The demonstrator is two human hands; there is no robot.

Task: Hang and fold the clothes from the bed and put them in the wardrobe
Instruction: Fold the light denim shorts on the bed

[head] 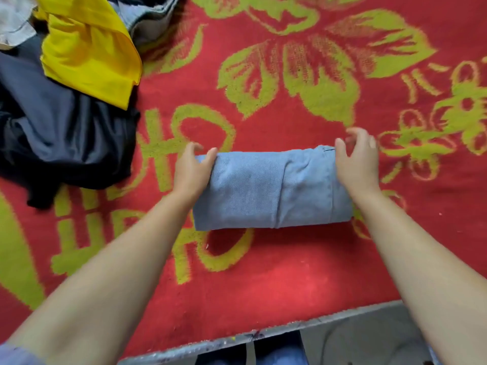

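A folded light-blue denim garment [271, 188] lies flat on the red blanket [276, 280] in the middle of the bed. My left hand [191, 172] is at its left end, thumb on top and fingers curled round the far left corner. My right hand [357, 159] rests against the right end. Its thumb lies beside the far right corner, and its curved fingers are blurred and lifted off the cloth. A heap of unfolded clothes sits at the upper left, with a yellow garment [89, 51] lying over a dark navy one [55, 133].
The blanket has yellow-green flowers and lettering. More grey and blue cloth [147, 14] shows at the top edge behind the heap. The bed's grey front edge [263, 335] runs along the bottom, with my legs below it.
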